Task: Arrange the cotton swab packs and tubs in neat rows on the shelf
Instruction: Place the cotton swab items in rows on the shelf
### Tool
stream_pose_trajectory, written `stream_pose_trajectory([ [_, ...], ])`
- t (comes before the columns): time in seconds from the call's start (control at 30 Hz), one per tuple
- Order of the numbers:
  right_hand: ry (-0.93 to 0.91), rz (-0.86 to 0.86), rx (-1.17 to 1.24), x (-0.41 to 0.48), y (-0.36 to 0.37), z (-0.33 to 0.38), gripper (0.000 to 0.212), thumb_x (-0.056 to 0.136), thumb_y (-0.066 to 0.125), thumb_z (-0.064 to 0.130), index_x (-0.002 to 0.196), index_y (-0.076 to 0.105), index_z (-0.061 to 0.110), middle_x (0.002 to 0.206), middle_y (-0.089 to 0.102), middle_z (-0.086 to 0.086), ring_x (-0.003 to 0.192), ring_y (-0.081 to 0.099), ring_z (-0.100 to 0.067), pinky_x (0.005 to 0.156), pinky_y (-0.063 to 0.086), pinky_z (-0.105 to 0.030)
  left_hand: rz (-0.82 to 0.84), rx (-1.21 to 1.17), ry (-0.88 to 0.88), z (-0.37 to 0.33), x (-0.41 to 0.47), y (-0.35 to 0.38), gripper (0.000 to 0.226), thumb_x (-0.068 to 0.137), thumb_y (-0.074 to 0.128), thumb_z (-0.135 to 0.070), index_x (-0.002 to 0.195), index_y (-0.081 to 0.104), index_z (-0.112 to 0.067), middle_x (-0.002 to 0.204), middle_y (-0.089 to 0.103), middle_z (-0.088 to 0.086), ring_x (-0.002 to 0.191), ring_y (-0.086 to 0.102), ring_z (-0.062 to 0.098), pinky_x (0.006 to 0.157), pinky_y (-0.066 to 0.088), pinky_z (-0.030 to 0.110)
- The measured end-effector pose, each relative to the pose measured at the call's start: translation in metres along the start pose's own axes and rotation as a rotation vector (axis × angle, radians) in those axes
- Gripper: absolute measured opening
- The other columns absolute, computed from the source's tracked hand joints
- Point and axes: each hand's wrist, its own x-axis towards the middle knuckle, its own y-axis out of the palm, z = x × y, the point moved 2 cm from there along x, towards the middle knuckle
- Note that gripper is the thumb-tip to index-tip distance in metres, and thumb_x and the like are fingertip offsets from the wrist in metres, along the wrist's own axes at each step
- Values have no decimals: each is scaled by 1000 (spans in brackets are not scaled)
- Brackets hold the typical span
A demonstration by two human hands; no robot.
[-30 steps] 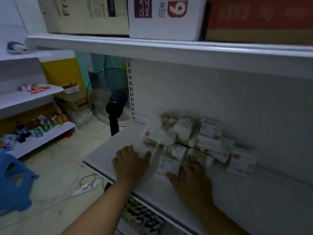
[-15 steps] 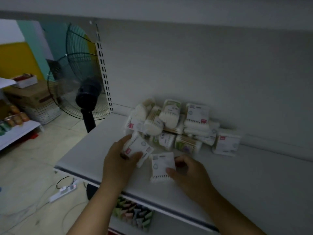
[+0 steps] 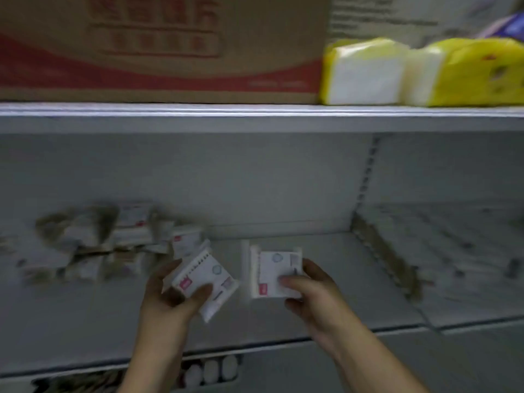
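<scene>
My left hand (image 3: 173, 293) grips a white cotton swab pack (image 3: 208, 282) with a red label, held tilted above the grey shelf (image 3: 354, 293). My right hand (image 3: 309, 287) holds a second white pack (image 3: 272, 270) upright, to the right of the first. A blurred heap of swab packs and tubs (image 3: 107, 242) lies at the shelf's back left. One more pack (image 3: 185, 243) stands at the heap's right edge, just behind my left hand.
The shelf above carries a brown and red carton (image 3: 158, 46) and yellow tissue packs (image 3: 419, 72). A slotted upright (image 3: 367, 177) divides the back panel at the right. A lower shelf holds small white bottles (image 3: 211, 371).
Both hands have lifted a pack each off the shelf and carried them right, away from the heap. The view has swung right, so the fan and floor are out of sight.
</scene>
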Motion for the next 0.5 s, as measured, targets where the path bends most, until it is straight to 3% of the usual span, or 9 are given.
stream_pose_trajectory([
  [0.07, -42, -102, 95, -23, -53, 14, 33, 68, 68, -1, 96, 61, 15, 72, 70, 1, 57, 64, -9, 46, 44, -19, 90, -12, 8, 4, -30, 56, 43, 81, 59, 15, 113, 48, -12, 92, 63, 8, 60, 63, -3, 53, 51, 10],
  [0.17, -101, -183, 178, -59, -123, 34, 40, 74, 64, -12, 102, 54, 15, 85, 68, -4, 62, 66, -16, 51, 54, -28, 196, -37, -3, 7, -69, 131, 39, 82, 60, 12, 105, 53, -18, 89, 63, 8, 63, 63, 4, 50, 49, 10],
  [0.23, -142, -215, 200, -80, -163, 48, 45, 63, 68, -5, 100, 52, 15, 87, 66, -7, 63, 65, -18, 51, 55, -28, 287, -59, -35, 6, -91, 176, 39, 80, 61, 14, 106, 55, -14, 90, 64, 10, 72, 61, 16, 49, 51, 13],
  [0.33, -214, -283, 202, -105, -217, 73, 37, 54, 63, 5, 88, 53, 12, 73, 64, -6, 57, 60, -14, 46, 46, -21, 399, -52, -74, 5, -117, 240, 43, 76, 64, 16, 108, 54, -10, 90, 65, 11, 74, 59, 19, 53, 53, 24],
  [0.5, -266, -412, 139, -128, -298, 98, 31, 71, 71, -3, 91, 52, 12, 71, 67, 0, 58, 60, -10, 48, 45, -18, 564, -25, -135, 12, -145, 341, 39, 73, 73, 7, 98, 55, -16, 89, 64, 10, 75, 61, 23, 60, 52, 33],
])
